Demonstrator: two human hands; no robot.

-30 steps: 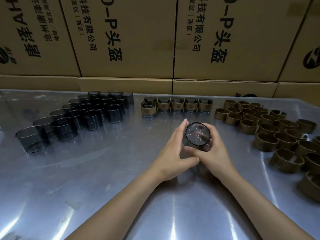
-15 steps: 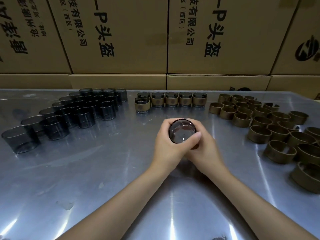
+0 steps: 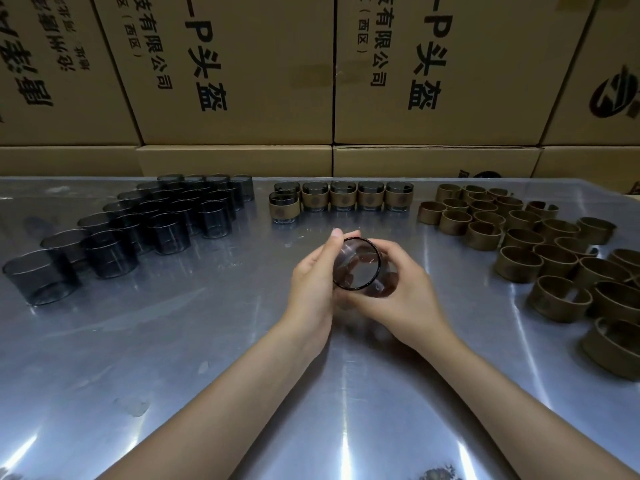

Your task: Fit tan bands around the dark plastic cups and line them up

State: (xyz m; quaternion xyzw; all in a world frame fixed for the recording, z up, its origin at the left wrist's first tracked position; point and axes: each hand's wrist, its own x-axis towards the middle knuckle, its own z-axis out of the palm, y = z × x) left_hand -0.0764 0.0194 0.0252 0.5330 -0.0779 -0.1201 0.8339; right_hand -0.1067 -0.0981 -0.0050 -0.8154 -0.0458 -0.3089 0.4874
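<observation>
At frame centre, above the metal table [image 3: 173,341], both hands cradle one dark cup [image 3: 357,263], its open mouth tipped toward the camera. Left hand [image 3: 313,282] wraps the cup's left wall, fingertips reaching over the far rim. Right hand [image 3: 405,289] curls round the right side and base. Whether a band already sits on this cup cannot be told; the palms hide the wall.

Upper left: bare cups [image 3: 149,220] in diagonal rows, upright, close-packed. Upper centre: finished row [image 3: 343,197] of banded cups, five side by side with a sixth set just in front at the left end. Right side: loose bands [image 3: 540,244], many, standing on edge, some touching. Cardboard boxes [image 3: 242,81] stacked behind the table.

Handling, as judged:
- Cup looks thin-walled, translucent, light. Smooth and likely slippery; squeezing near the rim could flex it. Best held low, round the base and lower wall, leaving the upper wall free for the band.
- Band looks stiff yet a little springy, with a matte, grippier surface. Take it by opposite edges, slide it on square; a tilted start will likely jam.
- Next placing probably goes beside the sixth cup, in the front row.
</observation>
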